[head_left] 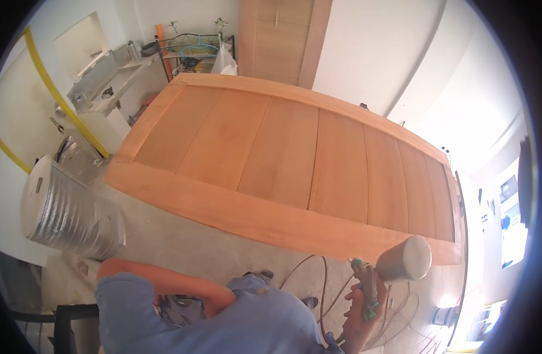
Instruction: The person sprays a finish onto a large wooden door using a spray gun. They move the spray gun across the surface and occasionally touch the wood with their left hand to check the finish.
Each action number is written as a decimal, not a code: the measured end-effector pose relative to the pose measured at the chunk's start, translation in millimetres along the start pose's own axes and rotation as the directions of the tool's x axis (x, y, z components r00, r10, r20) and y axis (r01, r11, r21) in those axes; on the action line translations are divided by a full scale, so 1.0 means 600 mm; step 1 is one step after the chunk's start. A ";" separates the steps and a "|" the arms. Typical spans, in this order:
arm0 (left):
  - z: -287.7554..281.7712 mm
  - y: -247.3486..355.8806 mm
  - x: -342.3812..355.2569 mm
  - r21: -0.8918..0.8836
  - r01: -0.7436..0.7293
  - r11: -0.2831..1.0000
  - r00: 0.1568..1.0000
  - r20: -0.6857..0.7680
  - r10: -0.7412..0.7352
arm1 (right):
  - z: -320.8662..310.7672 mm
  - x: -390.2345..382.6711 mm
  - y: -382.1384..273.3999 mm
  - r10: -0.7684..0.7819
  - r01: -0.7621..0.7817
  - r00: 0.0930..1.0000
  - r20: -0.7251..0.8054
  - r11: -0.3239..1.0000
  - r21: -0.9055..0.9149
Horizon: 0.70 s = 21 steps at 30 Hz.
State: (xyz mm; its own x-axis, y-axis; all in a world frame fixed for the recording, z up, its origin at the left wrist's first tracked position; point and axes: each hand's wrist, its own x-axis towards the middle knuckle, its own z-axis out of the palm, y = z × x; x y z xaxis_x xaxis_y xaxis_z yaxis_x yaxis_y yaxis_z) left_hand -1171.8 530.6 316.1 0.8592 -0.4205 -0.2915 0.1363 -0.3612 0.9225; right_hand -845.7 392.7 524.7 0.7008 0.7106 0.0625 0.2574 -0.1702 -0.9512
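My right hand [358, 308] is wrapped round a spray gun [370, 289] at the lower right. A large pale cup [404, 259] sits at the gun's front, just off the near edge of the wooden door [283, 147]. The door is a long, reddish-brown panelled piece lying flat across the middle. A thin hose [325, 283] loops down near the gun to the floor. My left arm [182, 286] is bent across my waist. Its hand is tucked against my blue shirt [224, 324], and the fingers are hidden.
At left stands a silvery wrapped roll [64, 206]; a yellow strip [67, 106] runs along the wall behind it. Back left holds a cluttered ledge [117, 82] and a rack with plants [194, 50]. Another wooden panel [277, 41] leans on the far wall. A can [443, 317] stands lower right.
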 end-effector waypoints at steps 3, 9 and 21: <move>-0.010 0.006 -0.004 0.068 -0.035 0.997 0.999 0.013 0.034 | -0.004 -0.008 -0.021 0.106 -0.110 0.990 0.088 0.993 0.047; -0.022 0.025 -0.008 0.140 0.121 0.983 0.987 0.087 -0.134 | -0.005 -0.017 -0.021 0.202 -0.251 0.927 0.317 0.960 0.123; -0.045 0.049 -0.018 0.190 0.258 0.947 0.937 0.191 -0.293 | -0.020 -0.026 -0.001 0.196 -0.231 0.916 0.351 0.971 0.060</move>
State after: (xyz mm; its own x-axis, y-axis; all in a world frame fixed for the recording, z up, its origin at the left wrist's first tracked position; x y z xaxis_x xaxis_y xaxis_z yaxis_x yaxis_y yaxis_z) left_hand -1163.9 547.2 353.0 0.6708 -0.4470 -0.5918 0.2570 -0.6085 0.7508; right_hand -848.9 373.6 527.7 0.4589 0.8567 -0.2356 0.0480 -0.2887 -0.9562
